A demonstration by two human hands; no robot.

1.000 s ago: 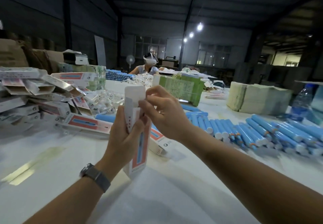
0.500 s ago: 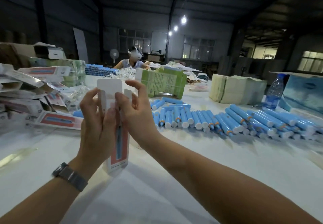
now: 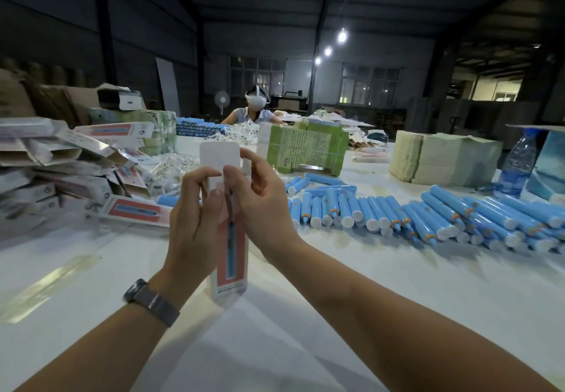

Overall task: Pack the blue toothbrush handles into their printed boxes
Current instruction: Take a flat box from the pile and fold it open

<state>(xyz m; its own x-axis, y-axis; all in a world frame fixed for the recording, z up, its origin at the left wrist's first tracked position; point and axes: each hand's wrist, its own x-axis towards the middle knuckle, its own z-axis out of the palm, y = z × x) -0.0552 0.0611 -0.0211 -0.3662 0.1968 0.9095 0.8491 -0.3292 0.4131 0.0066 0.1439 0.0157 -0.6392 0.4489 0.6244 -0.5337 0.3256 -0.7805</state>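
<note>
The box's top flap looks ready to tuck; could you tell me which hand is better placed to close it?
Right. The right hand has fingers up at the white flap, while the left hand grips the box body lower down.

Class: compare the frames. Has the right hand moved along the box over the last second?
Yes. The right hand has slid from the box's top flap down onto its upper front, opposite the left hand.

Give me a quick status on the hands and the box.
Both hands, left and right, grip the box, upright, top flap open. Blue handles wait to the right. Nothing in the way.
</note>
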